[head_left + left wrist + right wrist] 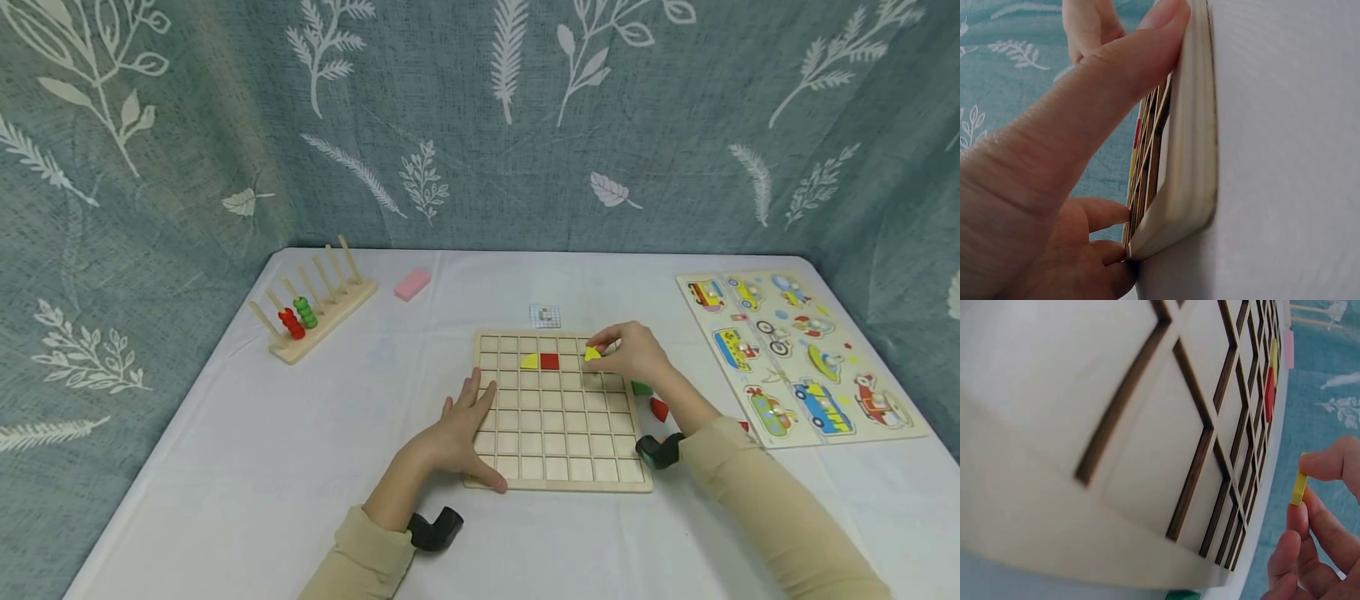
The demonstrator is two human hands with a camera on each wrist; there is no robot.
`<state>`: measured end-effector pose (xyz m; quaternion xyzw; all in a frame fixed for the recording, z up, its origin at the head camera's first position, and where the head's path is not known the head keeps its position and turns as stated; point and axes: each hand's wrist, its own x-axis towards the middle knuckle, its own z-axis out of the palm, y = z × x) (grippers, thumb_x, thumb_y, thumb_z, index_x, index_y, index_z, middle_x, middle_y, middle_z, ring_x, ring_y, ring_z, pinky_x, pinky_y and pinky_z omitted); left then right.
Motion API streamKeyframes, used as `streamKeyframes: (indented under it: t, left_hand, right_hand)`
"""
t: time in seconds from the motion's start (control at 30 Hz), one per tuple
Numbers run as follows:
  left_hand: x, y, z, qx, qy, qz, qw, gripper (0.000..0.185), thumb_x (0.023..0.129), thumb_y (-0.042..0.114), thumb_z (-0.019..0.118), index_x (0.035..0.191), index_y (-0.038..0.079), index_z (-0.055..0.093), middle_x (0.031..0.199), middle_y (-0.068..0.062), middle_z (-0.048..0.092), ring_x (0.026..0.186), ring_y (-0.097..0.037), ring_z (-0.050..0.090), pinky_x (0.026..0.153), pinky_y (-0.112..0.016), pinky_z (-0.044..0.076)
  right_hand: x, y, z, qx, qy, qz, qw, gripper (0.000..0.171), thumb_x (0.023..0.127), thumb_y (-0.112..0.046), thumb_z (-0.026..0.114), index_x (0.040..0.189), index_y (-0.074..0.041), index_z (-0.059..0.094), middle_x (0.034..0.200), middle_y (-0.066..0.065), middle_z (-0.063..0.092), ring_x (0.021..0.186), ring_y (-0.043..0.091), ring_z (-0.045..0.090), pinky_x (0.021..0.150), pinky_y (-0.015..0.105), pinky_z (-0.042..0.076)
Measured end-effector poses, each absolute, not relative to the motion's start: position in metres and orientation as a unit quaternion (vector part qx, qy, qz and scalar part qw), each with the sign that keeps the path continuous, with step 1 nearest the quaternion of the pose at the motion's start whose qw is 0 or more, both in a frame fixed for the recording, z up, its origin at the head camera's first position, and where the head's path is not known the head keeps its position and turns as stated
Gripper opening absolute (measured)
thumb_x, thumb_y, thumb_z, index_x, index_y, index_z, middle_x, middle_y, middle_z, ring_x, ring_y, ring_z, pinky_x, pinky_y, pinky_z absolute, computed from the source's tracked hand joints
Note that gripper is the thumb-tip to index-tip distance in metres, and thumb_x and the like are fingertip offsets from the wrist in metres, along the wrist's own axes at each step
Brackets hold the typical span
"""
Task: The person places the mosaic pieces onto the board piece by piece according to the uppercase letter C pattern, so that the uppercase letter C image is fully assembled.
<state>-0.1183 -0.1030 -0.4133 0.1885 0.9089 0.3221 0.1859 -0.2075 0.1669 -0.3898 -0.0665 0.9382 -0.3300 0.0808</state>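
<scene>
Head view: right hand (637, 354) pinches a yellow piece (592, 353) above the grid board (558, 467), left hand (457, 433) spread flat steadying it; a loosened pinch could drop the piece askew.

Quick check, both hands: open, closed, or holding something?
Left hand: open, fingers flat on the left edge of the wooden grid board.
Right hand: pinching a yellow piece over the board's top right.

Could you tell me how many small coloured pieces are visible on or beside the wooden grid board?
5: a yellow quarter-round piece and red square piece on the wooden grid board, a yellow piece pinched in the right hand, and green and red pieces beside it. Others may be hidden.
</scene>
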Motion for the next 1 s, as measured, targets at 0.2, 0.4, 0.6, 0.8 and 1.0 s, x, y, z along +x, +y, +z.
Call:
streamKeyframes:
  t: [0.2,0.4,0.6,0.8,1.0]
  left_hand:
    - [-0.118,-0.103,-0.413,0.187,0.91,0.32,0.187,0.131,0.045,0.035,0.091,0.145,0.0,0.014,0.15,-0.018,-0.011,0.138,-0.029,-0.005,0.109,-0.049,0.002]
    - [-0.118,-0.103,-0.413,0.188,0.908,0.322,0.189,0.131,0.046,0.035,0.091,0.145,0.0,0.013,0.15,-0.019,-0.011,0.138,-0.03,-0.006,0.109,-0.05,0.002]
    - [-0.118,-0.103,-0.412,0.191,0.908,0.323,0.187,0.131,0.046,0.035,0.091,0.145,0.0,0.013,0.15,-0.018,-0.011,0.138,-0.029,-0.006,0.109,-0.049,0.002]
    - [-0.118,-0.103,-0.412,0.191,0.909,0.322,0.186,0.131,0.046,0.035,0.091,0.145,0.0,0.013,0.15,-0.018,-0.011,0.138,-0.029,-0.006,0.109,-0.049,0.001]
    - [-0.118,-0.103,-0.412,0.192,0.909,0.321,0.184,0.131,0.046,0.035,0.091,0.145,-0.001,0.014,0.15,-0.019,-0.01,0.138,-0.029,-0.006,0.109,-0.05,0.002]
  right_hand:
    - [-0.208,0.16,-0.391,-0.07,0.939,-0.328,0.08,0.03,0.073,-0.018,0.075,0.098,-0.003,0.07,0.084,0.007,0.061,0.073,0.021,0.049,0.058,0.029,0.038]
    - [-0.21,0.155,-0.392,-0.071,0.938,-0.328,0.086,0.029,0.073,-0.017,0.075,0.099,-0.004,0.07,0.085,0.006,0.062,0.076,0.021,0.049,0.06,0.029,0.038]
    - [-0.211,0.153,-0.393,-0.072,0.936,-0.333,0.093,0.03,0.073,-0.019,0.075,0.099,-0.004,0.07,0.086,0.007,0.063,0.077,0.022,0.053,0.061,0.03,0.04]
    - [-0.212,0.149,-0.394,-0.072,0.934,-0.335,0.099,0.031,0.073,-0.019,0.076,0.099,-0.004,0.07,0.088,0.007,0.063,0.083,0.023,0.055,0.066,0.033,0.043]
    - [-0.215,0.145,-0.395,-0.081,0.932,-0.335,0.109,0.03,0.073,-0.017,0.075,0.099,-0.003,0.069,0.088,0.007,0.063,0.079,0.02,0.056,0.066,0.031,0.044]
